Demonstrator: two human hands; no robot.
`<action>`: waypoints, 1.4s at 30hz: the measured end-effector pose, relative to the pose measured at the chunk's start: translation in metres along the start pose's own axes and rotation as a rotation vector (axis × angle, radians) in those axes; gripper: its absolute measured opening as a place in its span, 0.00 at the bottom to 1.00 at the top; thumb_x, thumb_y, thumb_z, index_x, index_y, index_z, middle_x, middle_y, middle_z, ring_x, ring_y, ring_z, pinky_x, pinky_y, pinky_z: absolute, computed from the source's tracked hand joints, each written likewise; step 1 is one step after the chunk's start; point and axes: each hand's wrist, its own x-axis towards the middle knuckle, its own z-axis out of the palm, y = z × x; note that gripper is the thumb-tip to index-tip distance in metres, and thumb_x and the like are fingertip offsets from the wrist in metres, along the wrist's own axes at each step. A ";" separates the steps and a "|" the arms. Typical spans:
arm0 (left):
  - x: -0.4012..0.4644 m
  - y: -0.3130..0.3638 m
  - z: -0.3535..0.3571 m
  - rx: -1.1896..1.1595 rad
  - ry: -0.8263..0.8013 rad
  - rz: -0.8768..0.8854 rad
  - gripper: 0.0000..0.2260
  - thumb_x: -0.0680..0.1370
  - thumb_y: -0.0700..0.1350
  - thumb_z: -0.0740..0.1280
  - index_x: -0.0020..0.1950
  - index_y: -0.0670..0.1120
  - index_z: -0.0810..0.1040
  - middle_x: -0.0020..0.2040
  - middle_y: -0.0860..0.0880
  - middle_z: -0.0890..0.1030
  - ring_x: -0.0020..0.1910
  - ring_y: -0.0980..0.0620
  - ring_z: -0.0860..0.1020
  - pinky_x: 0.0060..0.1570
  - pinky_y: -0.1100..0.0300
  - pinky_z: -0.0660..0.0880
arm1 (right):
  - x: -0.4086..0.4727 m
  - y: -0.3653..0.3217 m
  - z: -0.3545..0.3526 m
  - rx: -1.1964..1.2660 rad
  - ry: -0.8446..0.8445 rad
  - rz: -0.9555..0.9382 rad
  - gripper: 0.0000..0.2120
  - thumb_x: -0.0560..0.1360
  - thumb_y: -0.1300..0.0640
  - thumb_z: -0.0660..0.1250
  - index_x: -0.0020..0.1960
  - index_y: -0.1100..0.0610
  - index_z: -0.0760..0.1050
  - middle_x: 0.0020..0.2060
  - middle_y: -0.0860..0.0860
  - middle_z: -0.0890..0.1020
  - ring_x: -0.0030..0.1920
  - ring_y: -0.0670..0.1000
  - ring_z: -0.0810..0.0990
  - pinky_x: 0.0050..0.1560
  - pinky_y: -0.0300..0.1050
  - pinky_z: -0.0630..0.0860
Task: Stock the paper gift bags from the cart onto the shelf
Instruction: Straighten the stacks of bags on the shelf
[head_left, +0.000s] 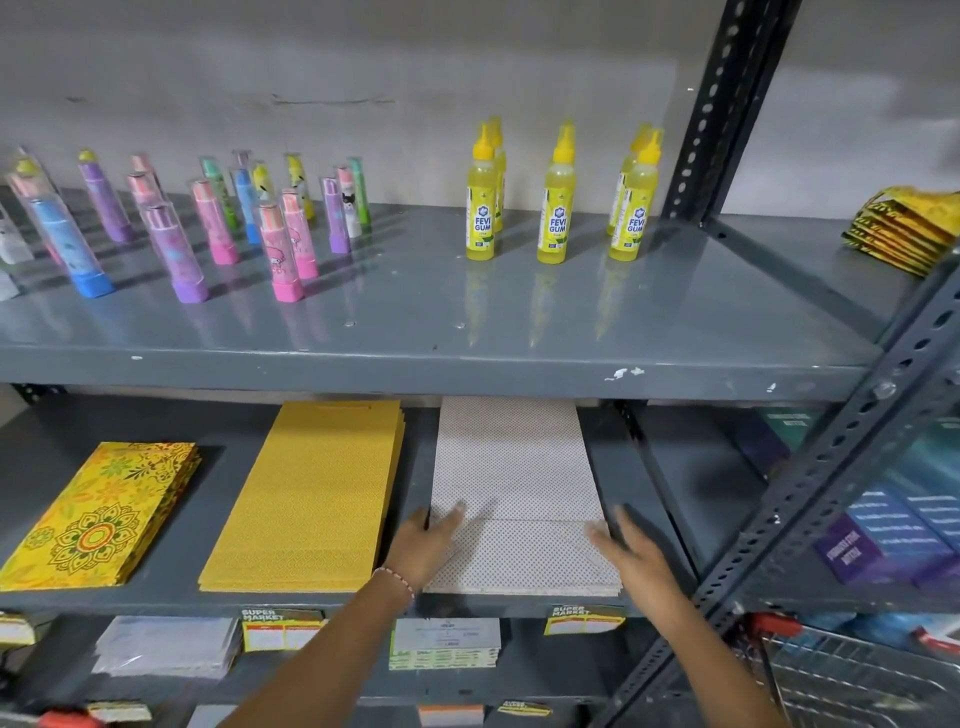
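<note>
A flat stack of white dotted paper gift bags (514, 483) lies on the middle grey shelf (223, 597). My left hand (428, 540) rests flat on the stack's front left corner, fingers spread. My right hand (631, 551) lies against the stack's front right edge, fingers apart. Neither hand grips anything. To the left lie a stack of plain yellow gift bags (311, 499) and a stack of yellow floral gift bags (98, 514). The wire cart (852, 675) shows at the bottom right.
On the upper shelf (415, 364) stand several coloured tubes (182, 249) and yellow gum bottles (558, 208). Yellow patterned packets (904, 228) sit far right. A slotted steel upright (831, 467) crosses diagonally beside my right arm. Price tags (584, 618) hang on the shelf edge.
</note>
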 end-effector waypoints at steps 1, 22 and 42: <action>0.000 -0.003 0.000 -0.085 0.043 -0.040 0.30 0.71 0.63 0.66 0.66 0.46 0.73 0.61 0.47 0.76 0.62 0.46 0.74 0.63 0.51 0.67 | -0.003 0.004 0.001 0.122 0.043 0.044 0.37 0.73 0.43 0.67 0.76 0.53 0.57 0.73 0.49 0.65 0.73 0.50 0.62 0.72 0.47 0.57; -0.043 -0.059 -0.225 0.323 0.305 0.122 0.45 0.61 0.63 0.76 0.74 0.52 0.62 0.61 0.52 0.76 0.62 0.50 0.76 0.53 0.54 0.75 | -0.057 -0.038 0.220 0.006 -0.279 -0.258 0.39 0.68 0.53 0.75 0.74 0.48 0.60 0.69 0.40 0.62 0.73 0.46 0.61 0.69 0.38 0.59; 0.003 -0.116 -0.280 0.512 0.075 0.203 0.32 0.57 0.46 0.77 0.60 0.55 0.76 0.49 0.53 0.85 0.49 0.52 0.82 0.43 0.58 0.79 | -0.027 -0.016 0.304 -0.426 -0.030 -0.183 0.43 0.67 0.62 0.76 0.75 0.50 0.58 0.53 0.44 0.83 0.52 0.44 0.80 0.56 0.40 0.77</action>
